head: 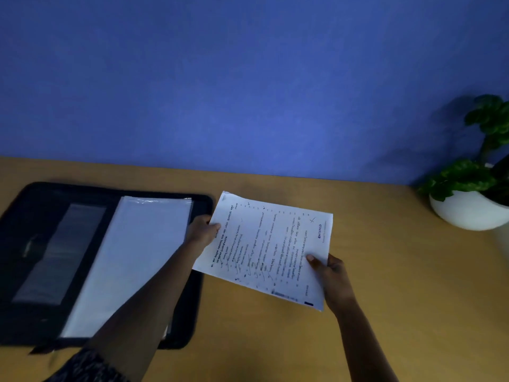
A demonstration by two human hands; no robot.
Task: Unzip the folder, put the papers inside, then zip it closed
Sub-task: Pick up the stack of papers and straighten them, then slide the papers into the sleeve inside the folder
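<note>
A black zip folder (33, 244) lies open flat on the left of the wooden table, with white sheets (132, 260) in a clear sleeve on its right half. A printed sheaf of papers (270, 244) with handwriting is held just above the table, right of the folder. My left hand (202, 230) grips the papers' left edge, over the folder's right border. The lower right edge of the papers is pinched by my right hand (330, 274), thumb on top.
A green plant in a white round pot (468, 210) stands at the far right against the blue wall (248, 78). The wooden table (399, 285) stretches to the right and front of the papers.
</note>
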